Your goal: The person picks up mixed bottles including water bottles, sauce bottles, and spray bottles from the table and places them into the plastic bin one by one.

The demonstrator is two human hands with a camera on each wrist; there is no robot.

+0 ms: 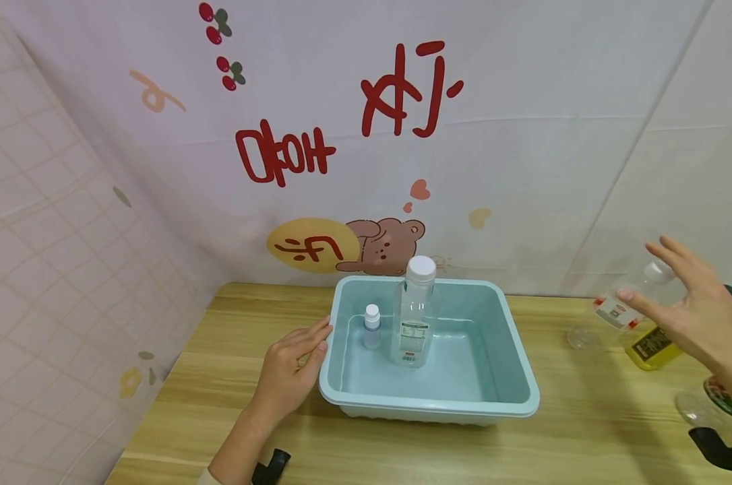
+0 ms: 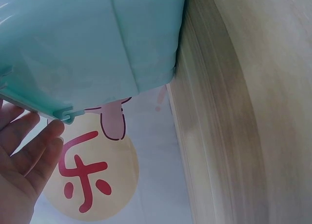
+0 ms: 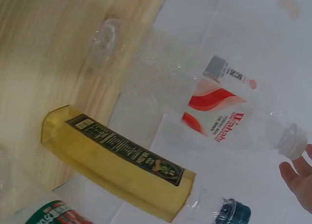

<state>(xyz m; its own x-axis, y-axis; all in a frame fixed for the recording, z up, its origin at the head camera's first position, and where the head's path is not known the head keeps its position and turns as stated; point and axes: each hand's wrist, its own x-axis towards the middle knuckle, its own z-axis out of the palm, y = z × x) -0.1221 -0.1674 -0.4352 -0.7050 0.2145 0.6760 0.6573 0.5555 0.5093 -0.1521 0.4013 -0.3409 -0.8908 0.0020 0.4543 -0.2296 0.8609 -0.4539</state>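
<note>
My left hand (image 1: pixel 293 367) lies against the left rim of a light-blue plastic basin (image 1: pixel 516 350), its fingers fairly straight along the edge. Inside the basin stand a large clear bottle (image 1: pixel 413 337) with a white cap and a small white-capped bottle (image 1: pixel 372 331). On the right, my right hand (image 1: pixel 699 313) is raised with thumb and fingers spread beside a clear water bottle (image 1: pixel 615 311) with a red-and-white label. In the right wrist view, fingertips (image 3: pixel 291 179) come right up to that bottle's white cap (image 3: pixel 293 141).
A yellow oil bottle (image 3: pixel 117 160) with a dark cap stands beside the water bottle. Nearer the front right is a clear container (image 1: pixel 690 407) with a green-and-red label, partly behind the right forearm. A printed cloth (image 1: pixel 524 168) hangs behind the wooden table (image 1: pixel 220 377).
</note>
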